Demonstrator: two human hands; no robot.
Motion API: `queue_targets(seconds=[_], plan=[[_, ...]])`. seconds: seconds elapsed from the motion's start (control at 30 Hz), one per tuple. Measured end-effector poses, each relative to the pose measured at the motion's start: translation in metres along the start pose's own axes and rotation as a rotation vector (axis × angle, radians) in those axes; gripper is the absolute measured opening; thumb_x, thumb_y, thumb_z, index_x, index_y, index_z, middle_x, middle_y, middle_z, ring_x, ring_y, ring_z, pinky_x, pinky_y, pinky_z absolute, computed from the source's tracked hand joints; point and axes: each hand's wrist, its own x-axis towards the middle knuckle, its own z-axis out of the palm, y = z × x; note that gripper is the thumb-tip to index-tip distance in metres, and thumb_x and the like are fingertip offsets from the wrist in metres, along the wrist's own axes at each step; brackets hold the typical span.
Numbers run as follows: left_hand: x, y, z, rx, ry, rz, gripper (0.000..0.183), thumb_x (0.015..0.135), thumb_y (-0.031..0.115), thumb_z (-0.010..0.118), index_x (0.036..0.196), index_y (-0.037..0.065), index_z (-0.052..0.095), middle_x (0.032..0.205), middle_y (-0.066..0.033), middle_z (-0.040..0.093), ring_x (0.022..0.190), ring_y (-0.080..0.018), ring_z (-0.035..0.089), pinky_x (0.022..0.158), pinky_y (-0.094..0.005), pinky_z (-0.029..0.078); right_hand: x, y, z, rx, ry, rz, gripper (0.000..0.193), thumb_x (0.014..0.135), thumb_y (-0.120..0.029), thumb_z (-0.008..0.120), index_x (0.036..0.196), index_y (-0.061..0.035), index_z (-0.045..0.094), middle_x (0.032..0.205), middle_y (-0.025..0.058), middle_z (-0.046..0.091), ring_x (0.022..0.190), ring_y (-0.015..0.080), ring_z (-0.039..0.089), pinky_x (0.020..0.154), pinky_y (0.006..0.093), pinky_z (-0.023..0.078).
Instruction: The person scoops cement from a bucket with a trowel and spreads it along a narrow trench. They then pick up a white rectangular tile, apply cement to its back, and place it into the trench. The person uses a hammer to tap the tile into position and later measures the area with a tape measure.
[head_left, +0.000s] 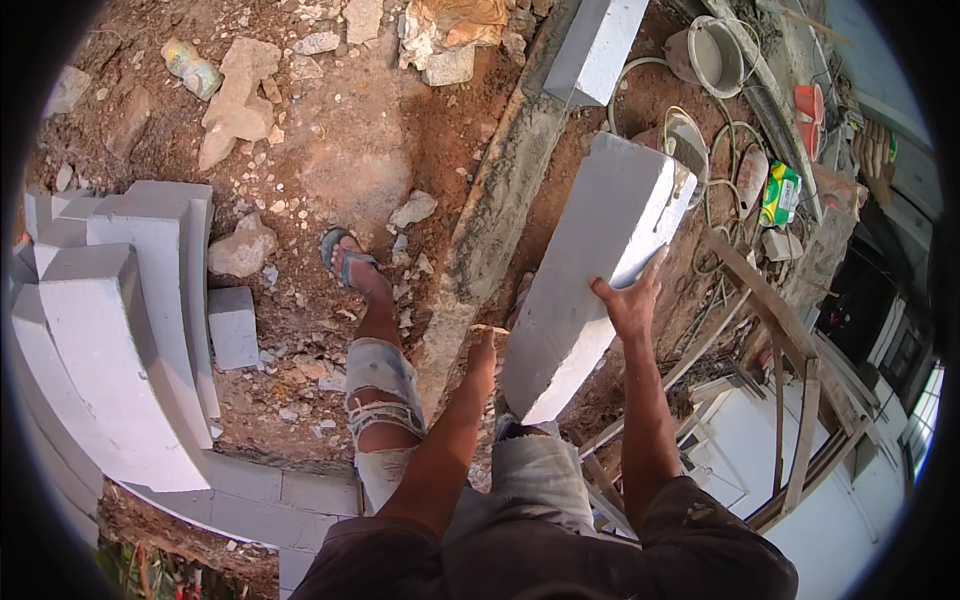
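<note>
A long light-grey building block (590, 250) stands tilted in front of me, its sunlit narrow side turned right. My right hand (633, 303) grips its right edge, thumb on the grey face and fingers spread along the bright side. At the block's lower left edge is my left hand (484, 352), seen edge-on. Its fingers are mostly hidden, so I cannot tell whether they grip the block. The block's lower end lies close to my right leg and hides part of it.
Stacked grey blocks (120, 330) fill the left side. A concrete strip (490, 225) crosses the rubble-strewn soil, with another block (595, 50) at its far end. Buckets (716, 55), a hose (640, 65) and a green-yellow packet (780, 195) lie beyond; a wooden frame (790, 340) stands right.
</note>
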Motion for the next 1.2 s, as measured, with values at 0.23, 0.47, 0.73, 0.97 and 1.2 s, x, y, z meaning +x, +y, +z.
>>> queue_targets(seconds=[0.23, 0.47, 0.73, 0.97, 1.2], plan=[[0.069, -0.057, 0.018, -0.058, 0.282, 0.048, 0.077, 0.084, 0.053, 0.076, 0.131, -0.004, 0.055, 0.121, -0.0165, 0.065, 0.106, -0.0320, 0.065, 0.091, -0.0444, 0.050, 0.093, 0.063, 0.091, 0.088, -0.151, -0.053, 0.141, 0.062, -0.038, 0.086, 0.157, 0.0022, -0.010, 0.144, 0.0402, 0.036, 0.135, 0.0453, 0.044, 0.113, 0.0454, 0.039], [0.126, -0.061, 0.025, -0.121, 0.159, 0.099, 0.084, 0.082, 0.045, 0.081, 0.136, -0.010, 0.048, 0.139, -0.0202, 0.055, 0.123, -0.0312, 0.056, 0.100, -0.0438, 0.045, 0.156, 0.047, 0.155, 0.023, -0.202, -0.015, 0.142, 0.065, -0.040, 0.083, 0.155, -0.0011, -0.019, 0.142, 0.0419, 0.037, 0.133, 0.0497, 0.043, 0.113, 0.0468, 0.038], [0.148, -0.029, 0.033, -0.296, 0.227, 0.032, 0.078, 0.088, 0.053, 0.074, 0.134, -0.006, 0.050, 0.122, -0.0135, 0.061, 0.098, -0.0246, 0.063, 0.082, -0.0431, 0.054, 0.199, -0.005, 0.176, 0.076, -0.276, 0.008, 0.144, 0.068, -0.037, 0.085, 0.153, -0.0018, -0.025, 0.146, 0.0362, 0.038, 0.133, 0.0439, 0.046, 0.112, 0.0431, 0.041], [0.188, -0.024, 0.037, -0.172, 0.271, -0.014, 0.076, 0.088, 0.049, 0.074, 0.128, -0.013, 0.055, 0.126, -0.0234, 0.063, 0.112, -0.0323, 0.062, 0.094, -0.0465, 0.046, 0.243, -0.001, 0.198, 0.059, -0.207, -0.060, 0.144, 0.066, -0.041, 0.085, 0.154, -0.0004, -0.022, 0.142, 0.0386, 0.042, 0.129, 0.0455, 0.051, 0.110, 0.0421, 0.042], [0.189, -0.012, 0.037, -0.225, 0.219, 0.055, 0.071, 0.088, 0.046, 0.075, 0.128, -0.010, 0.057, 0.124, -0.0217, 0.064, 0.109, -0.0321, 0.063, 0.092, -0.0465, 0.047, 0.257, -0.014, 0.208, -0.018, -0.212, -0.009, 0.144, 0.065, -0.046, 0.085, 0.156, -0.0035, -0.018, 0.144, 0.0389, 0.040, 0.130, 0.0462, 0.049, 0.111, 0.0449, 0.042]])
